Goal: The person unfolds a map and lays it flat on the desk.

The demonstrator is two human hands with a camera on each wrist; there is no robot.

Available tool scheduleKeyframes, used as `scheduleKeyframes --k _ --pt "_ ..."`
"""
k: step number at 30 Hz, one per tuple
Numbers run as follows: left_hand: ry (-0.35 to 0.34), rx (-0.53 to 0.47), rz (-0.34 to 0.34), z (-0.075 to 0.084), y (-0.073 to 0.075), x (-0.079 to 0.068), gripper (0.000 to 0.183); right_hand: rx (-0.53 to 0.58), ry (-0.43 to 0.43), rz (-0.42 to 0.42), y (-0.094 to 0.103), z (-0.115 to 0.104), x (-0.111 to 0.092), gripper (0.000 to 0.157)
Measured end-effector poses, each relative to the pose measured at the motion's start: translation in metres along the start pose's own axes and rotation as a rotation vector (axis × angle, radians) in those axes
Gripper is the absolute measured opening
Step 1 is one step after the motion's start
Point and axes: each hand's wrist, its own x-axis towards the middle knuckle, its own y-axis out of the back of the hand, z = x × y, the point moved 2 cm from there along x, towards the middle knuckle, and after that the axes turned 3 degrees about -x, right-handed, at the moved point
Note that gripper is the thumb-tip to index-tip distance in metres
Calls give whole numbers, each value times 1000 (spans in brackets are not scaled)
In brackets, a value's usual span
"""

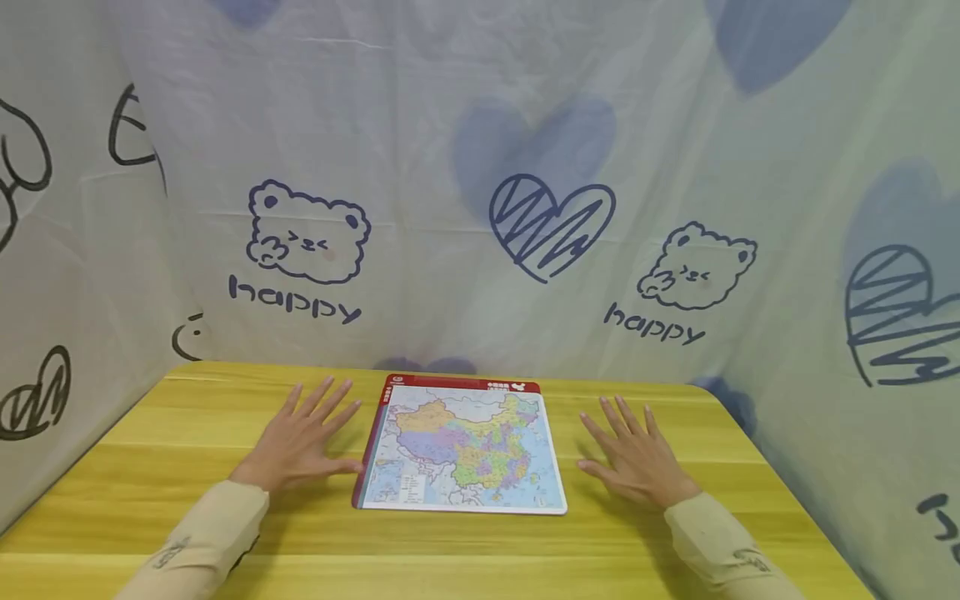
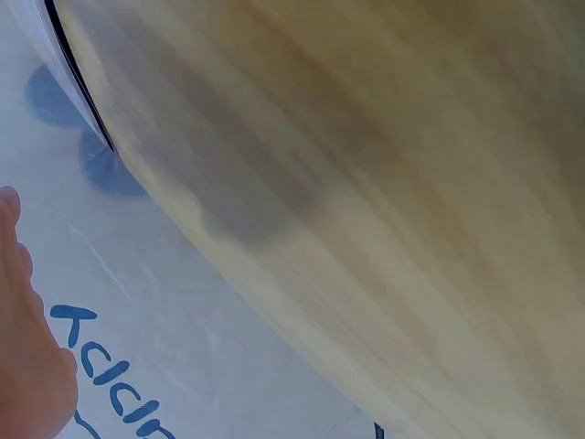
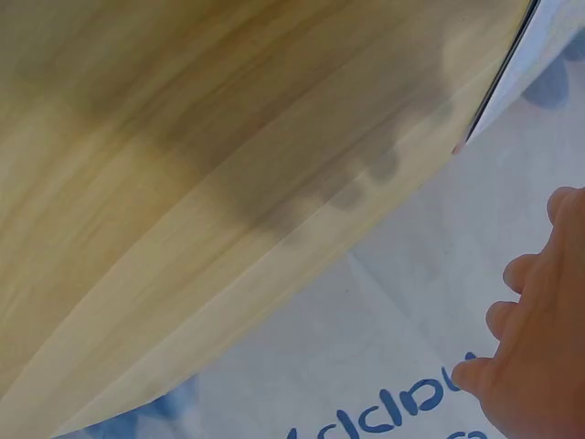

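Note:
A flat map board (image 1: 468,450) with a red top border and a colourful map of China lies on the yellow wood-grain table (image 1: 465,550). My left hand (image 1: 300,442) is on its left, fingers spread, the thumb tip close to the board's left edge; whether it touches is unclear. On the right, apart from the board, my right hand (image 1: 633,454) also spreads its fingers. Neither hand holds anything. Each wrist view shows only part of its hand, the left hand (image 2: 32,357) at the left border and the right hand (image 3: 539,338) at the right border.
A white cloth curtain (image 1: 427,167) with hearts, bear faces and the word "happy" hangs behind the table and along both sides. The table's far corners are rounded. Beige sleeves (image 1: 206,533) cover both forearms.

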Motion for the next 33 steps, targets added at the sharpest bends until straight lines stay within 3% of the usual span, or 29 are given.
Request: scheduleKeyframes --k 10,16,23,33 --pt "1 -56 -58 14 2 10 95 65 6 -72 -1 -14 8 69" --pt "83 -244 -176 24 -2 19 92 123 33 -145 -1 -30 14 71" --pt "114 -384 -332 34 -8 33 97 172 57 -272 -5 -53 18 75" --pt "123 -382 -442 50 -20 54 89 185 58 -411 -3 -84 18 75"
